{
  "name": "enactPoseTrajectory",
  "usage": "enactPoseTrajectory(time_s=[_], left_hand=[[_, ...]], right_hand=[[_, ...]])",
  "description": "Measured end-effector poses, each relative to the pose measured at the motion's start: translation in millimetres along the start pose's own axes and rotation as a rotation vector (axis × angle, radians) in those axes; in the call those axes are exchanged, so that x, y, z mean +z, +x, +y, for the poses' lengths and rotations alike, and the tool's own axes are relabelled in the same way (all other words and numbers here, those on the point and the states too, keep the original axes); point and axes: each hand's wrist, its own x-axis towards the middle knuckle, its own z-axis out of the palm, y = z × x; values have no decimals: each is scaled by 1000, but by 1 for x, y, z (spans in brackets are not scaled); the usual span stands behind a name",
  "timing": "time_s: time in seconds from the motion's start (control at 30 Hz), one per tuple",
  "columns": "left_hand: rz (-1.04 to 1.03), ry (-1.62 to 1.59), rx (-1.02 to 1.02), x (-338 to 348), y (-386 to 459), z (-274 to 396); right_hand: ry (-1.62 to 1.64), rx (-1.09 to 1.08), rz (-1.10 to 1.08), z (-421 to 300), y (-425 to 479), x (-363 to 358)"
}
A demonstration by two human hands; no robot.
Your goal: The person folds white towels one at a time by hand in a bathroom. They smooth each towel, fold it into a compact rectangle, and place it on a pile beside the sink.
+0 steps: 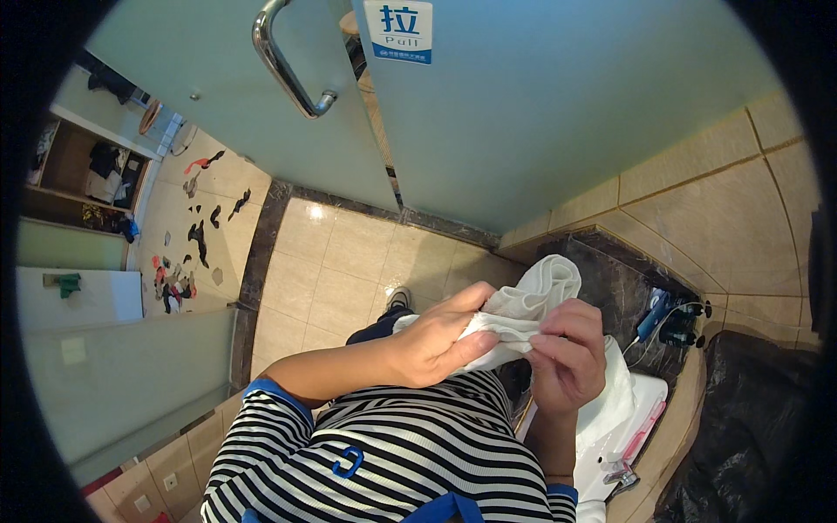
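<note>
A white cloth (516,327), bunched and folded in layers, is held up in front of my striped top. My left hand (438,340) grips its near left side, with the thumb lying across the folds. From the right, my right hand (569,353) pinches the gathered edge between thumb and fingertips. One looped fold stands up above both hands. More white fabric (611,392) lies below my right hand, over a white washbasin (644,399); whether it joins the held cloth is hidden.
Frosted glass doors (523,118) with a metal handle (281,65) stand ahead. On the dark stone counter (595,287) are a blue object (654,317) and a cable. A faucet (621,474) and black plastic sheeting (752,405) are at right. Scattered garments (196,242) lie on the left floor.
</note>
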Motion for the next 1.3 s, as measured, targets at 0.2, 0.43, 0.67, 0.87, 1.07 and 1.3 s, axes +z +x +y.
enactPoseTrajectory(time_s=[0.2, 0.43, 0.67, 0.87, 1.07, 1.3], left_hand=[[-47, 45, -40, -2, -1, 2], [-38, 161, -65, 1, 1, 1], [-45, 149, -12, 7, -7, -10], [28, 146, 66, 11, -9, -15], [-38, 28, -19, 0, -8, -6], [113, 79, 38, -17, -4, 4]], right_hand=[[-38, -4, -27, 1, -1, 1], [81, 79, -200, -4, 11, -5], [104, 132, -182, -3, 4, 2], [-103, 148, -190, -14, 2, 2], [-199, 15, -278, -17, 0, -4], [25, 286, -282, -14, -6, -38]])
